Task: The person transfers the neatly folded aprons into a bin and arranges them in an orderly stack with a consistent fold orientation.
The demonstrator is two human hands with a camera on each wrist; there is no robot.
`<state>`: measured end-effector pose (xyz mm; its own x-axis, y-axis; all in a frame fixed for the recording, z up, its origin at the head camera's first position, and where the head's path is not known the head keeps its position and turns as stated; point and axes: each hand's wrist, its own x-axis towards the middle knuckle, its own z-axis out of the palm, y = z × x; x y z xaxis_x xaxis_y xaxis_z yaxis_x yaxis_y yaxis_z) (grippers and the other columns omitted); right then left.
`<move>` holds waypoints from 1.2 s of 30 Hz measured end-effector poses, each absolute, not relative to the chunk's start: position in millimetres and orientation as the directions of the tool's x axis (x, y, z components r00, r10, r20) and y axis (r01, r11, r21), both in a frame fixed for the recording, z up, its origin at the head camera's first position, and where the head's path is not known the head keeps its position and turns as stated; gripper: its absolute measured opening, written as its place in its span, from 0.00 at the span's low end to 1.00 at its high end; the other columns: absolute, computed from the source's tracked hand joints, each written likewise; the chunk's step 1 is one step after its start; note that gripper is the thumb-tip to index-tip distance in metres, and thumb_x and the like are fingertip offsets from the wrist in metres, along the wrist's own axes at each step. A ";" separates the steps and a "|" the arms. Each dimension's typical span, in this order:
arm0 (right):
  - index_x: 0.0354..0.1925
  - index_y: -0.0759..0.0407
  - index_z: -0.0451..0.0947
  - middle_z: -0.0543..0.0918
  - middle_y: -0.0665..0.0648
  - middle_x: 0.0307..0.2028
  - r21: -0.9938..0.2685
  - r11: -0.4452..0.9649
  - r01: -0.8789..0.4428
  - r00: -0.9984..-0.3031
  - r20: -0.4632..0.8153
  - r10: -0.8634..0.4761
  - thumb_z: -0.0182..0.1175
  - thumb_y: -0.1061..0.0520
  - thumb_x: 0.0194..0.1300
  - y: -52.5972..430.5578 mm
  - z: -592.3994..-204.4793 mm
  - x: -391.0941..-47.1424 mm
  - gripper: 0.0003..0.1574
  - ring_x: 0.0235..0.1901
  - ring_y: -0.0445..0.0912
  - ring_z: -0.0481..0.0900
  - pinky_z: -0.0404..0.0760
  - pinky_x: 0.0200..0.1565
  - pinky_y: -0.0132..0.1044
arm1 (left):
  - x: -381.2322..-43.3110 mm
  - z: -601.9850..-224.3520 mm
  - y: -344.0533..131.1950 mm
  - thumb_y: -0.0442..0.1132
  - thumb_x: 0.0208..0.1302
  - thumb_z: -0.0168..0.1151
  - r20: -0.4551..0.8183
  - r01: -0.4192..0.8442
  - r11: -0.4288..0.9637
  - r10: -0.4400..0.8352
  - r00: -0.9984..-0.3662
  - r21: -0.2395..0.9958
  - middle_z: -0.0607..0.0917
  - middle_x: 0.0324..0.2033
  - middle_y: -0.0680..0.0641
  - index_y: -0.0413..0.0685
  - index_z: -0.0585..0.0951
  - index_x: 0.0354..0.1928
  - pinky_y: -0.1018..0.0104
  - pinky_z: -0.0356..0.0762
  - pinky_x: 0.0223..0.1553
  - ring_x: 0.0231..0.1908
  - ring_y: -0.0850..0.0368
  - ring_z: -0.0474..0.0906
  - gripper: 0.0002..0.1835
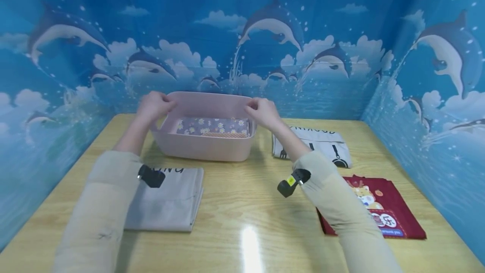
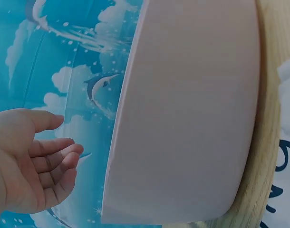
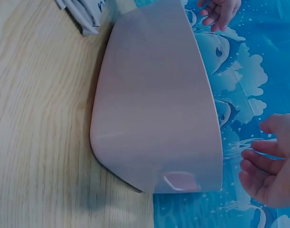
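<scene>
Blue dolphin-printed fabric curtain (image 1: pixel 182 12), behind and beside both hands. Pale wood-grain table (image 1: pixel 227 205), below them. Pink rectangular plastic bin (image 1: pixel 204 147), standing on the table, between and slightly below the hands. Folded light-grey lettered cloth (image 1: pixel 166 201), nearer the person than the left hand. Folded maroon cartoon-printed cloth (image 1: pixel 401 205) and folded white utensil-printed cloth (image 1: pixel 322 140), both to the right of the right hand. Purple daisy-printed cloth (image 1: pixel 212 125), inside the bin. Left hand (image 1: pixel 153 106) and right hand (image 1: pixel 263 113): fingers loosely curved, holding nothing, just beside the bin's rim, apart from it.
</scene>
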<state>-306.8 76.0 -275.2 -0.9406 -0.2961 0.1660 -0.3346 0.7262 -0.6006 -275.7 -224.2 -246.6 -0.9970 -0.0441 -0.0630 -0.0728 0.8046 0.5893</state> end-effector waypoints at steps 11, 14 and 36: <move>0.53 0.62 0.75 0.79 0.58 0.37 -0.449 0.775 -0.444 -0.896 0.234 -0.377 0.54 0.50 0.67 81.3 -278.2 -292.8 0.22 0.37 0.49 0.75 0.76 0.38 0.40 | -263.6 -253.9 -206.5 0.53 0.67 0.50 0.036 0.008 0.952 -0.004 -0.999 0.307 0.73 0.22 0.43 0.41 0.72 0.30 0.65 0.66 0.19 0.20 0.53 0.70 0.20; 0.52 0.62 0.76 0.78 0.57 0.36 -0.384 0.794 -0.470 -0.881 0.250 -0.401 0.54 0.49 0.67 83.3 -280.5 -287.7 0.22 0.36 0.48 0.74 0.76 0.37 0.40 | -259.9 -255.9 -203.4 0.53 0.67 0.50 0.060 0.035 0.963 0.020 -0.998 0.266 0.74 0.22 0.43 0.42 0.73 0.30 0.64 0.66 0.19 0.20 0.52 0.71 0.20; 0.42 0.60 0.77 0.77 0.53 0.32 0.052 0.725 -0.687 -0.626 0.464 -0.627 0.59 0.43 0.60 83.1 -300.9 -240.8 0.23 0.30 0.45 0.72 0.73 0.29 0.34 | -221.2 -273.6 -207.3 0.55 0.63 0.50 0.303 0.183 0.983 0.165 -0.939 0.031 0.65 0.12 0.48 0.46 0.66 0.21 0.65 0.55 0.12 0.12 0.54 0.61 0.22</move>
<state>-240.8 83.1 -300.9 -0.6259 -0.6267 0.4642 -0.6873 0.7245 0.0516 -221.2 -207.3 -273.6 -0.9385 0.1654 0.3031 0.1831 0.9826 0.0306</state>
